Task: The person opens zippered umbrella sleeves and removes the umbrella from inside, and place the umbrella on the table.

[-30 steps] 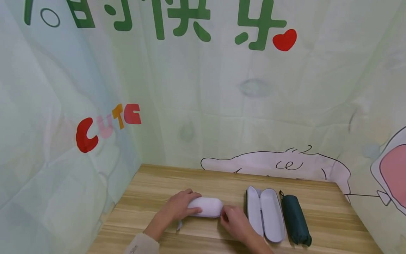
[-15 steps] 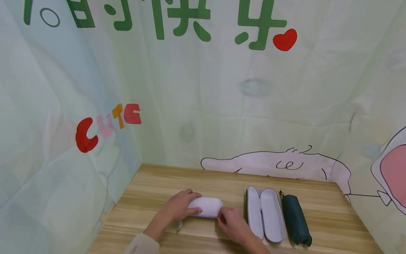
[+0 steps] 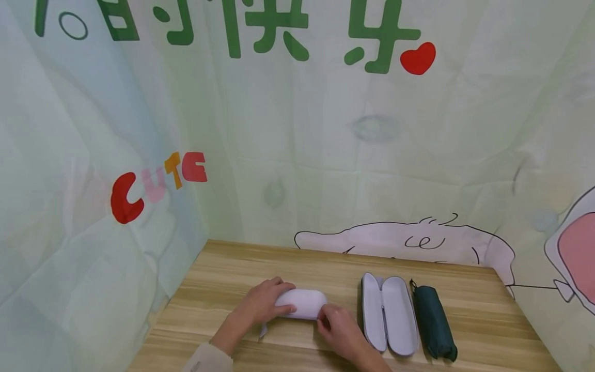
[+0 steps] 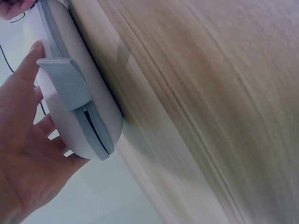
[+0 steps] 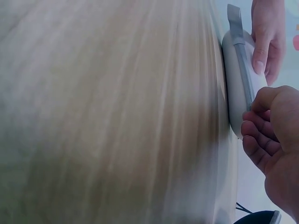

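Observation:
A pale lavender hard-shell zip case (image 3: 304,304) lies on the table with its long side facing me. My left hand (image 3: 265,302) grips its left end, thumb in front and fingers over the top. At the right front corner, my right hand (image 3: 341,330) pinches at the zip line; the zipper pull itself is hidden by the fingertips. In the left wrist view, a grey fabric tab (image 4: 67,84) sticks out of the case's end, and a dark slit (image 4: 97,130) shows in the zip band beside it. The right wrist view shows the grey zip band (image 5: 244,74) running toward my right thumb.
Right of my right hand lies an opened glasses case (image 3: 401,316) with a pale lining. A dark green folded umbrella (image 3: 434,323) lies beside it. The wooden table (image 3: 279,258) is bounded by printed fabric walls (image 3: 325,155) at the back and sides.
My right hand has moved slightly left along the zip case's front, away from its right end. The left hand and the case stay in place.

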A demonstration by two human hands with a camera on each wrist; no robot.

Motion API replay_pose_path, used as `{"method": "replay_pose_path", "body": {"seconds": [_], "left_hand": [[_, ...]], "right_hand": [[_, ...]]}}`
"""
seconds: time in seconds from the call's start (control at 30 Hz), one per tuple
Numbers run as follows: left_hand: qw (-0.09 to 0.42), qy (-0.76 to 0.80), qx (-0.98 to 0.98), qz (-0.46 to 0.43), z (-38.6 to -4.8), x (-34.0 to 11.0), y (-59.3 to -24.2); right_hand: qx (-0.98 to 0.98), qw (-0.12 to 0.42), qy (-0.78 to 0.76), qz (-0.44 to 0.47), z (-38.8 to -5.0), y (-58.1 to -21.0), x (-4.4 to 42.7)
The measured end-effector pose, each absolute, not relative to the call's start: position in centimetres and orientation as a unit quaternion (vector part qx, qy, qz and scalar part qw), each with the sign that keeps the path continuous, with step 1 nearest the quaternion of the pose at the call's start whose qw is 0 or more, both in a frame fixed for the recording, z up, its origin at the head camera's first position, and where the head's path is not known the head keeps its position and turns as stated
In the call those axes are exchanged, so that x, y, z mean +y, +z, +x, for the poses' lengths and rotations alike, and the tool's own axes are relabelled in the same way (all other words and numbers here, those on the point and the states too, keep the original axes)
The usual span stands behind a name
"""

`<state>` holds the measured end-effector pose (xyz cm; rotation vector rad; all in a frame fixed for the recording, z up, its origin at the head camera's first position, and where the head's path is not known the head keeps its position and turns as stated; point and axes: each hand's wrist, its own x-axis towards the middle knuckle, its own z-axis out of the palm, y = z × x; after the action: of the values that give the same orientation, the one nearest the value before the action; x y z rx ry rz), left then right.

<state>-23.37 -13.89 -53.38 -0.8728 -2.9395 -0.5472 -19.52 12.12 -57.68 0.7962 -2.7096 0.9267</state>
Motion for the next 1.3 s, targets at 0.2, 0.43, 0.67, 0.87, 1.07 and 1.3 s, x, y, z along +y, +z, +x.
{"method": "replay_pose_path", "body": {"seconds": [0.2,0.43,0.67,0.87,1.07,1.3], "left_hand": [[0.023,-0.179,-0.942,-0.284,-23.2,-13.9,-53.2],[0.024,-0.179,-0.941,-0.286,-23.3,-13.9,-53.4],[0.023,-0.181,-0.941,-0.284,-23.3,-13.9,-53.4],[0.023,-0.180,-0.941,-0.285,-23.2,-13.9,-53.3],[0.024,-0.179,-0.942,-0.283,-23.2,-13.8,-53.3],[0.022,-0.176,-0.944,-0.279,-23.2,-13.7,-53.2]], "right_hand": [[-0.907,0.114,0.300,0.274,-19.3,-58.0,11.9],[-0.908,0.123,0.294,0.273,-19.1,-58.0,11.6],[-0.908,0.147,0.280,0.275,-19.1,-58.4,11.3],[-0.906,0.154,0.282,0.277,-19.1,-58.5,11.0],[-0.908,0.145,0.282,0.273,-19.2,-58.5,10.9],[-0.910,0.139,0.280,0.274,-19.0,-58.2,10.6]]}}
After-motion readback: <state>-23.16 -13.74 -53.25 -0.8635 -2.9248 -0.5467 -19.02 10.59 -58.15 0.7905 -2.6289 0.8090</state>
